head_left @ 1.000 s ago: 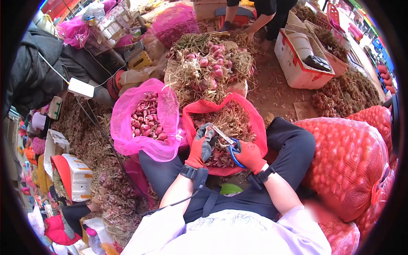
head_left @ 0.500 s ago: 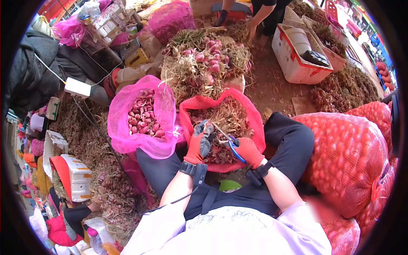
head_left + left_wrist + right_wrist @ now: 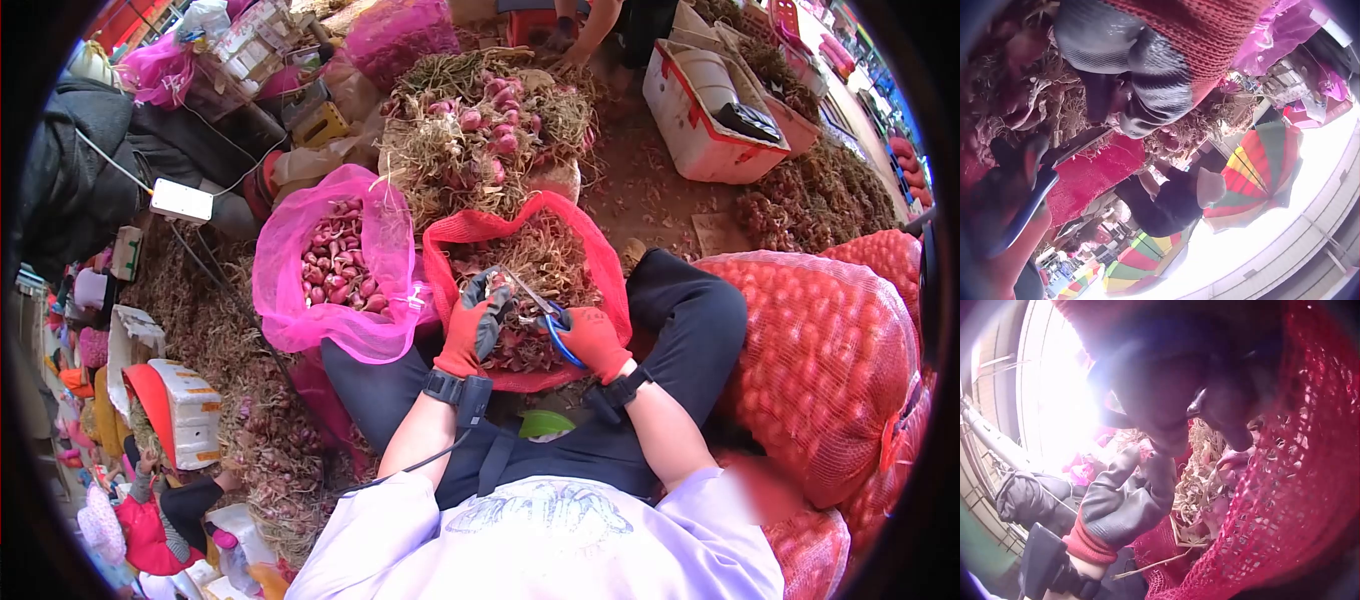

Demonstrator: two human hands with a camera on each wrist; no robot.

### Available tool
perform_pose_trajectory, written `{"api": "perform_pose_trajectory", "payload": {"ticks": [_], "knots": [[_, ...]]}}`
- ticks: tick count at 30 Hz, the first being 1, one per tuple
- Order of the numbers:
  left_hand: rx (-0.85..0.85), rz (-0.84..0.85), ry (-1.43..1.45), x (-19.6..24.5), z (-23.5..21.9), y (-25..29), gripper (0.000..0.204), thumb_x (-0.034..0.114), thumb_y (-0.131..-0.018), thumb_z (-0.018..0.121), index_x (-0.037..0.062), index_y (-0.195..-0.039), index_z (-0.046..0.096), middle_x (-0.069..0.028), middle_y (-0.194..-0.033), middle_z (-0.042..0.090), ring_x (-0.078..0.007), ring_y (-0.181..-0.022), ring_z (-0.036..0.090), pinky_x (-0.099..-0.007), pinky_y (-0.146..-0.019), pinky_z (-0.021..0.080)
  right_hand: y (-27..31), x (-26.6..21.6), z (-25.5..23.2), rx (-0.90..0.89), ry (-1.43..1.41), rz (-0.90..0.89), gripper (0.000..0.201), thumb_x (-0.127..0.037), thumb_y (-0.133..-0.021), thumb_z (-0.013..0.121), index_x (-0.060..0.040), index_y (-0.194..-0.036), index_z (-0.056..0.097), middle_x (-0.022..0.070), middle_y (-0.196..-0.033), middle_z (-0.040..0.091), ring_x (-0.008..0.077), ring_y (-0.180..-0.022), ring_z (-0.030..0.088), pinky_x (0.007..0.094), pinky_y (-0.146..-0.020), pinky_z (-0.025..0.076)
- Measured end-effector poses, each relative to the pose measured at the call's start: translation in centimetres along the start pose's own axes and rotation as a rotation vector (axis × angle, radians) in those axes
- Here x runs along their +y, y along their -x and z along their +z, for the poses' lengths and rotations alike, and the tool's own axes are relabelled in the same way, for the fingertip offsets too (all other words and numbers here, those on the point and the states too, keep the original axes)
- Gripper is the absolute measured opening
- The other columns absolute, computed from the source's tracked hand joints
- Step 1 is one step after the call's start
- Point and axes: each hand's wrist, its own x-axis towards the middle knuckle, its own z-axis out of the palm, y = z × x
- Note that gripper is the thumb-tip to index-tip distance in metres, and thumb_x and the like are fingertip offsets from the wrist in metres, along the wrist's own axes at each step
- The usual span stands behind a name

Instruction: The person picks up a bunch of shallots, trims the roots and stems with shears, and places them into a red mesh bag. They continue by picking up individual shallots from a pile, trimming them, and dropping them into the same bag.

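My left hand (image 3: 470,328), in a red glove with a grey coated palm, pinches a shallot (image 3: 1121,103) between curled fingers and thumb; the fingers hide most of it. My right hand (image 3: 596,345), in a matching glove, grips scissors by their blue handles (image 3: 563,345). The scissors' metal blades point at the left fingertips. Both hands are over a red mesh bag (image 3: 612,265) of dry roots, stalks and skins (image 3: 540,250), between the legs. Left of it stands a pink mesh bag (image 3: 285,325) partly filled with trimmed shallots (image 3: 340,262).
Ahead lies a heap of shallots with dry stalks (image 3: 500,130). Full red mesh sacks (image 3: 810,370) crowd the right side. A white foam box (image 3: 705,140) stands at back right. More dried bunches (image 3: 200,310) cover the ground at left. Another person's hands (image 3: 570,45) work at the far end.
The hands stay over the red bag, the scissors still close to the left fingertips. The head view has shifted slightly. The far person's hands have come closer together.
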Motion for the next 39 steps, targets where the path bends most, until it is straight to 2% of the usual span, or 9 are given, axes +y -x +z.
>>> {"api": "perform_pose_trajectory", "payload": {"ticks": [9, 12, 21, 24, 27, 30, 33, 36, 39], "knots": [[-0.102, 0.157, 0.023, 1.0, 0.0, -0.2, 0.049, -0.010, -0.084, 0.053, 0.0028, -0.129, 0.044, -0.0069, -0.112, 0.057, -0.0156, -0.097, 0.058, -0.0277, -0.091, 0.048, 0.7, -0.2, -0.2, 0.183, 0.092, -0.070, 0.060, -0.062, -0.077, 0.056, -0.0061, -0.096, 0.060, 0.0172, -0.091, 0.064, 0.0327, -0.082, 0.063, 0.0418, -0.069, 0.048], [-0.069, 0.140, 0.024, 0.5, -0.1, -0.2, 0.046, -0.009, -0.084, 0.054, 0.0028, -0.128, 0.046, -0.0067, -0.111, 0.057, -0.0161, -0.097, 0.059, -0.0284, -0.091, 0.048, -0.2, 0.3, -0.1, -0.037, 0.172, 0.018, 0.060, -0.063, -0.076, 0.056, -0.0066, -0.095, 0.060, 0.0159, -0.087, 0.064, 0.0317, -0.079, 0.063, 0.0426, -0.068, 0.048], [-0.026, 0.029, 0.100, 0.8, 0.1, -0.2, 0.034, -0.005, -0.086, 0.055, 0.0043, -0.119, 0.051, -0.0049, -0.107, 0.060, -0.0168, -0.097, 0.060, -0.0297, -0.088, 0.050, 0.8, -0.6, 0.0, 0.382, 0.108, -0.167, 0.053, -0.059, -0.078, 0.057, -0.0069, -0.078, 0.064, 0.0161, -0.070, 0.064, 0.0332, -0.066, 0.063, 0.0430, -0.062, 0.048], [-0.035, 0.037, 0.088, 0.8, 0.3, 0.0, 0.032, -0.003, -0.087, 0.056, 0.0055, -0.117, 0.053, -0.0043, -0.106, 0.060, -0.0159, -0.097, 0.060, -0.0284, -0.086, 0.050, 0.1, 0.0, 0.2, 0.160, 0.137, -0.034, 0.051, -0.056, -0.079, 0.057, -0.0053, -0.076, 0.064, 0.0165, -0.069, 0.063, 0.0338, -0.065, 0.062, 0.0431, -0.063, 0.048], [-0.006, -0.074, 0.124, 1.1, 0.3, 0.2, 0.030, -0.001, -0.087, 0.057, 0.0069, -0.116, 0.054, -0.0038, -0.106, 0.060, -0.0143, -0.097, 0.060, -0.0264, -0.084, 0.050, -0.1, 0.9, 0.4, 0.070, -0.032, -0.063, 0.050, -0.053, -0.082, 0.056, -0.0043, -0.077, 0.066, 0.0172, -0.070, 0.064, 0.0351, -0.068, 0.062, 0.0425, -0.063, 0.047], [-0.021, -0.008, -0.021, 0.3, 0.0, -0.3, 0.034, 0.002, -0.085, 0.061, 0.0058, -0.118, 0.053, -0.0036, -0.105, 0.059, -0.0116, -0.094, 0.058, -0.0251, -0.082, 0.048, 0.6, -1.4, -1.4, 0.157, -0.253, 0.022, 0.041, -0.042, -0.081, 0.063, -0.0020, -0.085, 0.066, 0.0157, -0.074, 0.066, 0.0295, -0.068, 0.064, 0.0384, -0.063, 0.047], [-0.129, 0.174, -0.562, 0.9, 1.4, 1.0, 0.045, 0.004, -0.081, 0.067, 0.0037, -0.123, 0.049, -0.0029, -0.103, 0.057, -0.0101, -0.092, 0.056, -0.0246, -0.083, 0.046, -0.6, -0.1, -0.4, 0.163, -0.676, -0.038, 0.031, -0.027, -0.078, 0.072, 0.0000, -0.092, 0.064, 0.0118, -0.078, 0.067, 0.0188, -0.068, 0.063, 0.0339, -0.065, 0.047], [-0.224, 0.149, -0.736, 0.6, 2.8, 2.8, 0.057, 0.004, -0.077, 0.070, 0.0021, -0.127, 0.044, -0.0034, -0.104, 0.056, -0.0102, -0.092, 0.054, -0.0253, -0.085, 0.044, -1.1, -0.3, 0.7, 0.162, -0.872, -0.139, 0.021, -0.013, -0.079, 0.070, 0.0010, -0.092, 0.063, 0.0029, -0.082, 0.065, 0.0084, -0.072, 0.057, 0.0269, -0.065, 0.046], [-0.251, 0.221, -0.736, 0.4, 3.7, 3.1, 0.059, 0.002, -0.077, 0.070, 0.0012, -0.129, 0.042, -0.0052, -0.106, 0.056, -0.0110, -0.091, 0.055, -0.0253, -0.083, 0.045, -1.7, 0.8, 1.7, 0.077, -0.848, -0.136, 0.023, -0.013, -0.077, 0.070, 0.0003, -0.094, 0.061, 0.0026, -0.078, 0.064, 0.0080, -0.071, 0.056, 0.0290, -0.065, 0.047]]}}
